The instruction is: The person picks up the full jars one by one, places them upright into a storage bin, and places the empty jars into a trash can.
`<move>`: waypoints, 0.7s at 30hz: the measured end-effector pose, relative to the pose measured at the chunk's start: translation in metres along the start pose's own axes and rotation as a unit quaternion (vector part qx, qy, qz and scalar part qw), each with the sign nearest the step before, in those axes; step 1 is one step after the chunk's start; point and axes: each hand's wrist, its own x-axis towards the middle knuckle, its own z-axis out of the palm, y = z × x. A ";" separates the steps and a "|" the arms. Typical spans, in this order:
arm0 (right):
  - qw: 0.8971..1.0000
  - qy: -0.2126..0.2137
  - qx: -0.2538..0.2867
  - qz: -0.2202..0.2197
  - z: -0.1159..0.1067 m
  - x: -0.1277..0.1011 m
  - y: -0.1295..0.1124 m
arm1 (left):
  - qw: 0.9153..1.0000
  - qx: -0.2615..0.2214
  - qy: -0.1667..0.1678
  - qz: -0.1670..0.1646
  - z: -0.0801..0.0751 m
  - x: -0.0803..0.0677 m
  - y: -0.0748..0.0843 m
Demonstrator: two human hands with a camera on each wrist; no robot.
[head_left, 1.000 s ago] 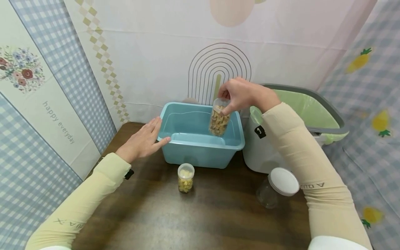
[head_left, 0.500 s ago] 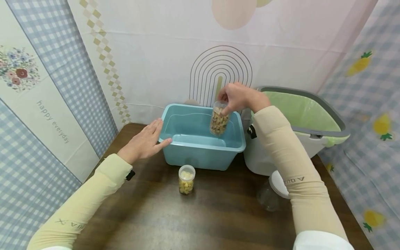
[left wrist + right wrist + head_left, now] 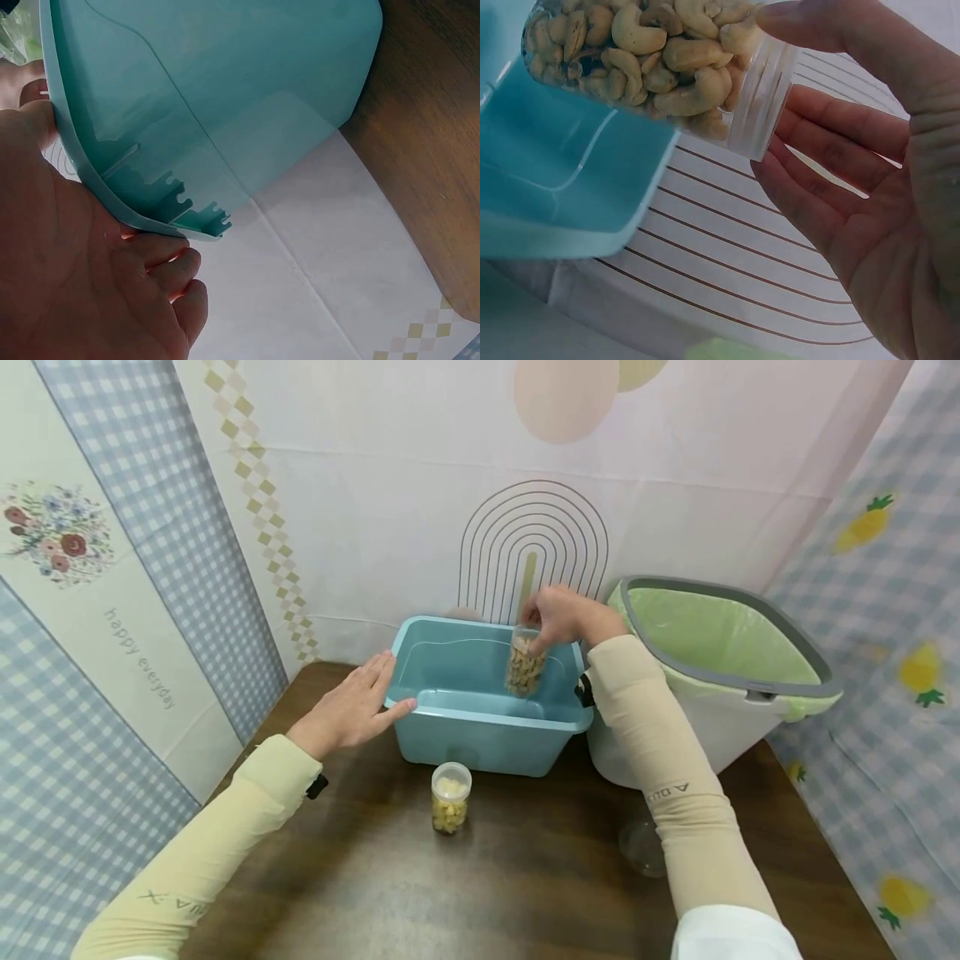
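Note:
A teal plastic tub point(image 3: 480, 718) stands at the back of a dark wooden table point(image 3: 487, 877). My right hand point(image 3: 558, 614) pinches the lid end of a clear jar of cashews point(image 3: 522, 666) and holds it upright inside the tub, near its right wall. The right wrist view shows the cashew jar point(image 3: 652, 60) held by thumb and fingertips point(image 3: 832, 127) above the tub's rim point(image 3: 562, 172). My left hand point(image 3: 352, 706) rests flat, fingers straight, against the tub's left front corner; in the left wrist view the palm point(image 3: 67, 285) presses the tub's rim point(image 3: 150, 217).
A small clear jar of yellow pieces point(image 3: 451, 797) stands on the table in front of the tub. Another clear jar point(image 3: 642, 846) lies partly hidden behind my right forearm. A white bin with a green liner point(image 3: 720, 643) stands right of the tub. Patterned cloth walls surround the table.
My right hand has lowered the cashew jar deeper into the tub. My right forearm now covers the white-lidded jar. The left hand stays on the tub's corner.

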 end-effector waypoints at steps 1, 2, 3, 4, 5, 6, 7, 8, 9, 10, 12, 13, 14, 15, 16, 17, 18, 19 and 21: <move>1.000 0.000 0.004 0.006 0.003 -0.001 -0.001 | 1.000 0.001 0.000 0.004 0.000 -0.002 -0.001; 1.000 0.001 0.009 0.013 0.006 -0.001 -0.002 | 1.000 0.001 -0.001 0.007 -0.001 -0.004 -0.002; 1.000 0.001 0.013 0.018 0.009 -0.002 -0.003 | 1.000 0.001 -0.001 0.011 -0.001 -0.006 -0.003; 1.000 0.003 0.018 0.024 0.012 -0.002 -0.004 | 1.000 0.000 -0.001 0.014 -0.002 -0.007 -0.004; 0.999 0.004 0.021 0.030 0.014 -0.003 -0.006 | 1.000 -0.001 -0.002 0.017 -0.003 -0.009 -0.005; 0.999 0.005 0.023 0.035 0.016 -0.004 -0.008 | 1.000 -0.001 -0.003 0.020 -0.003 -0.011 -0.006; 0.999 0.005 0.024 0.037 0.018 -0.002 -0.007 | 1.000 -0.001 -0.004 0.019 -0.003 -0.011 -0.007; 0.999 0.003 0.026 0.038 0.020 0.000 -0.006 | 1.000 -0.002 -0.004 0.019 -0.003 -0.011 -0.007; 0.999 0.001 0.025 0.035 0.022 0.002 -0.004 | 1.000 -0.002 -0.005 0.019 -0.003 -0.011 -0.008; 0.999 0.001 0.025 0.036 0.024 0.004 -0.003 | 1.000 -0.002 -0.004 0.019 -0.003 -0.011 -0.008; 0.999 -0.002 0.023 0.037 0.027 0.008 -0.001 | 1.000 -0.003 -0.004 0.020 -0.002 -0.011 -0.010; 0.999 -0.004 0.024 0.038 0.029 0.009 -0.001 | 1.000 -0.003 -0.003 0.022 -0.002 -0.011 -0.010; 0.999 -0.006 0.024 0.039 0.030 0.010 0.000 | 1.000 -0.003 -0.003 0.023 -0.002 -0.010 -0.011; 0.999 -0.008 0.023 0.040 0.032 0.011 0.001 | 1.000 -0.003 -0.002 0.023 -0.002 -0.010 -0.011; 0.999 -0.007 0.025 0.046 0.034 0.012 0.001 | 1.000 -0.003 -0.002 0.024 -0.002 -0.009 -0.011; 0.998 -0.010 0.026 0.048 0.035 0.013 0.001 | 1.000 -0.003 -0.002 0.024 -0.002 -0.009 -0.011; 0.998 -0.012 0.030 0.051 0.037 0.014 0.001 | 1.000 -0.003 -0.004 0.024 -0.002 -0.009 -0.011; 0.998 -0.015 0.035 0.055 0.039 0.015 0.002 | 1.000 -0.002 -0.005 0.023 -0.002 -0.009 -0.011; 0.997 -0.017 0.042 0.062 0.043 0.016 0.003 | 1.000 -0.003 -0.007 0.021 -0.003 -0.008 -0.011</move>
